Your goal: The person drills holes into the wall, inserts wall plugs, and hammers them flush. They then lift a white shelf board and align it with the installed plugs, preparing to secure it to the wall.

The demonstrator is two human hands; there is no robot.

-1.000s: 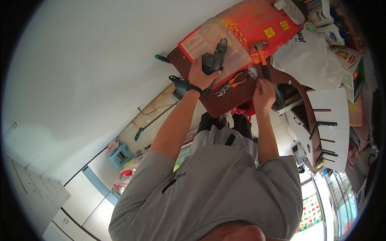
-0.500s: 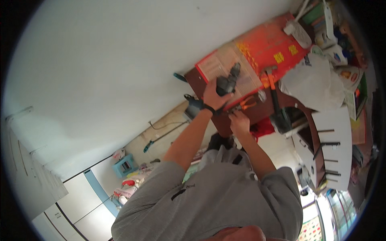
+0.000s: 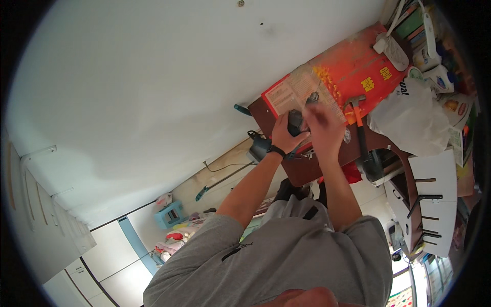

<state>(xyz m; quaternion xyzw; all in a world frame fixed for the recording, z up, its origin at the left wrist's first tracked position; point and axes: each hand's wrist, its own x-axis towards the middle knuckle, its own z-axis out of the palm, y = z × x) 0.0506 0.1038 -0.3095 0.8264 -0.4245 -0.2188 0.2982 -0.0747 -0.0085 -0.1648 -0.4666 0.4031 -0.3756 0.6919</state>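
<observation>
A dark grey object [image 3: 295,122] with a rounded body and a narrower end lies over the red printed sheet [image 3: 353,56]; its kind I cannot make out. My left hand [image 3: 286,134], with a dark band at the wrist, grips the rounded body from the left. My right hand [image 3: 327,130] is raised over the object's right side and covers its middle. Its fingers are smeared by motion, so what they touch cannot be seen. To the right of it lies a claw hammer [image 3: 361,130] with an orange and black handle.
The brown desk [image 3: 304,171] edge runs below my hands. Right of the hammer sits a white plastic bag [image 3: 406,117]. A white power strip [image 3: 394,51] and several bottles stand at the far right. A pale wall [image 3: 169,92] rises on the left, and a blue stool [image 3: 171,215] stands below.
My right hand has moved up from the desk edge by the orange-handled pliers to the dark grey object. The pliers are now hidden. My left hand keeps its hold, and the view has shifted slightly.
</observation>
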